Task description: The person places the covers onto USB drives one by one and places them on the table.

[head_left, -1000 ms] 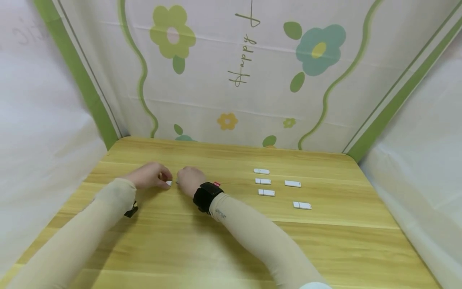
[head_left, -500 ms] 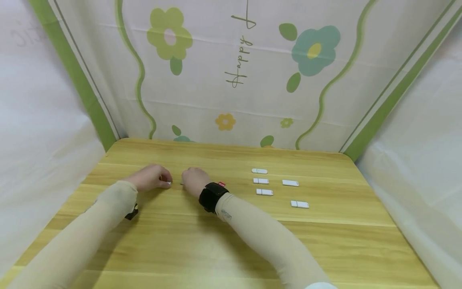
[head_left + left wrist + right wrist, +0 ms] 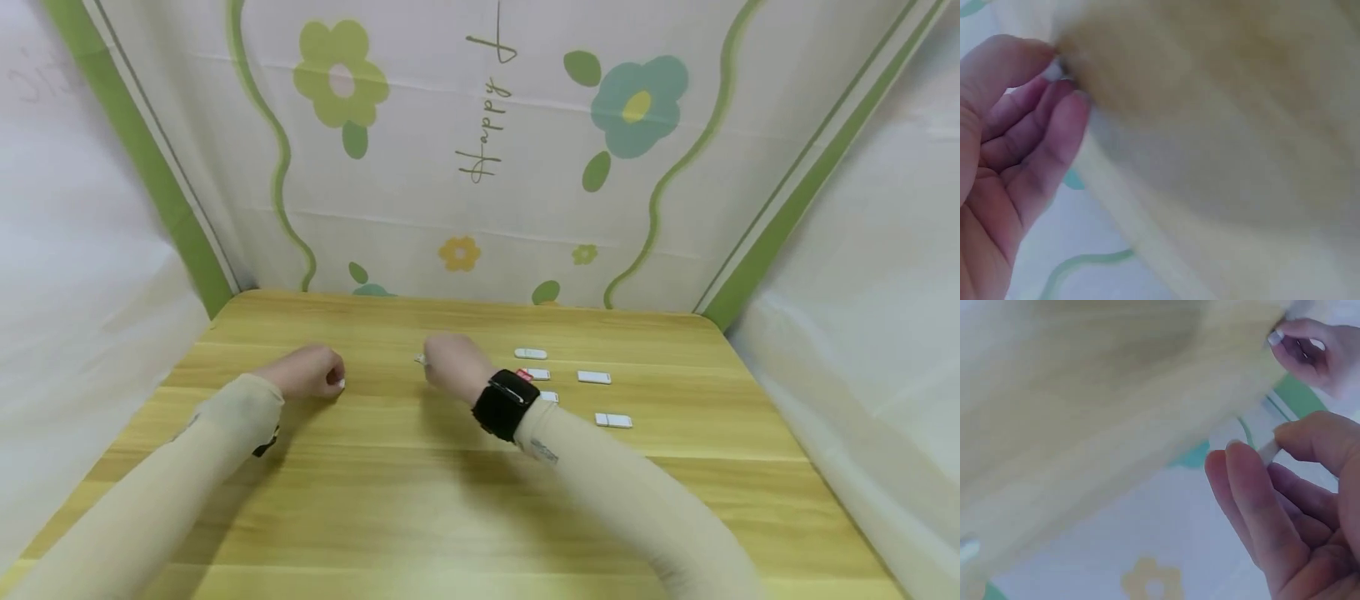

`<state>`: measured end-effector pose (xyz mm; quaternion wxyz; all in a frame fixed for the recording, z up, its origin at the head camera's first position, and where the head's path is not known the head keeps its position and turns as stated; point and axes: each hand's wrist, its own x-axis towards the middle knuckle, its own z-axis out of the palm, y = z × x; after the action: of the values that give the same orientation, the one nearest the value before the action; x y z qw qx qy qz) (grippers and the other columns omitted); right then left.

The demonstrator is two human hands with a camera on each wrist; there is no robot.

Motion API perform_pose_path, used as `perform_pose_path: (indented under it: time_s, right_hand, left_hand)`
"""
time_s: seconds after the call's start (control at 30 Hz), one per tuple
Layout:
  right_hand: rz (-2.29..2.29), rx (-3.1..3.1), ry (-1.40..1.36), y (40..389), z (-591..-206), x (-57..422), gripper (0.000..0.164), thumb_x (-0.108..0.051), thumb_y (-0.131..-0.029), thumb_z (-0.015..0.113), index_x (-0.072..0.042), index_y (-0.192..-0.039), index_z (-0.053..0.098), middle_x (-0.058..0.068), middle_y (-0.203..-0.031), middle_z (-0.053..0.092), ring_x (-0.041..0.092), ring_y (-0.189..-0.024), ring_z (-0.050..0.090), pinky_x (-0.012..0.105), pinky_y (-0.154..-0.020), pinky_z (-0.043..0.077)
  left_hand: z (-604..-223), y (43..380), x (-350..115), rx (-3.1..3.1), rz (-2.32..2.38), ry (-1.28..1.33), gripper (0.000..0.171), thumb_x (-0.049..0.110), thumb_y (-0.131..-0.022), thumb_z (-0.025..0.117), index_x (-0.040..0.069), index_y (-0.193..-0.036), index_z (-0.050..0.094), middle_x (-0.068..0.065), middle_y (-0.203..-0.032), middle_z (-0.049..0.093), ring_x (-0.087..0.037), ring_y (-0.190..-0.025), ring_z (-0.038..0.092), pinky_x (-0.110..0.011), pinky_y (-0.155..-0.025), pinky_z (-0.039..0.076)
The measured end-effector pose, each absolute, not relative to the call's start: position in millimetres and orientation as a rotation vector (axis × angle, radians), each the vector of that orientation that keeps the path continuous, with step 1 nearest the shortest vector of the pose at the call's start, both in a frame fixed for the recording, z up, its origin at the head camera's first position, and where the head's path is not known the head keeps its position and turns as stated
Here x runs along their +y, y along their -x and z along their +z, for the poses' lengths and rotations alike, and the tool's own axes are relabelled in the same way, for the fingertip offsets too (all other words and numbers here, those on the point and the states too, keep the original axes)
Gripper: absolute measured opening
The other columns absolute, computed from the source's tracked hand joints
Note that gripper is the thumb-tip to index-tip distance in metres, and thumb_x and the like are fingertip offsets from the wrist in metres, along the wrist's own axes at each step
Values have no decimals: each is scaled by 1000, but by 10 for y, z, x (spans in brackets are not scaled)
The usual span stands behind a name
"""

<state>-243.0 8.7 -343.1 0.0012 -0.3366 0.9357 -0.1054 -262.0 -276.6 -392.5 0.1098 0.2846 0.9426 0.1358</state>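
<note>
My left hand hovers at the left part of the table, pinching a small white cap between thumb and fingertips. In the right wrist view that cap shows as a pale block at the fingertips. My right hand, near the middle, pinches a white USB stick between thumb and fingers; its bare metal plug pokes out to the left in the head view. Most of the stick is hidden by the fingers. To the right lie more white USB sticks, among them a rounded one.
Two sticks below the rounded one are partly covered by the right wristband and its red tag. Further right lie a plain white stick and a seamed one. A flowered cloth hangs behind the wooden table.
My right hand has moved right and slightly up with the USB stick, away from my left hand, which stays nearly in place holding the cap. The head view has shifted slightly.
</note>
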Motion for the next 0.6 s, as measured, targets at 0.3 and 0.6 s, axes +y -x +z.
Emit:
perform_pose_path:
  time_s: [0.3, 0.6]
  right_hand:
    - [-496, 2958, 1107, 2113, -3360, 811, 18, 3, -93, 60, -5, -79, 68, -1, -65, 53, 5, -54, 37, 21, -53, 37]
    - [-544, 2989, 1295, 1782, -3447, 1351, 23, -10, -98, 63, -14, -76, 57, -10, -60, 32, 3, -53, 29, 19, -51, 30]
  left_hand:
    - [-3752, 2541, -2552, 2708, 458, -856, 13, 9, -87, 71, 18, -79, 65, 8, -75, 59, -10, -67, 52, -29, -62, 47]
    - [-3489, 2280, -2015, 2690, 519, -1088, 16, 10, -85, 73, 22, -79, 64, 15, -75, 59, -5, -69, 54, -27, -64, 49]
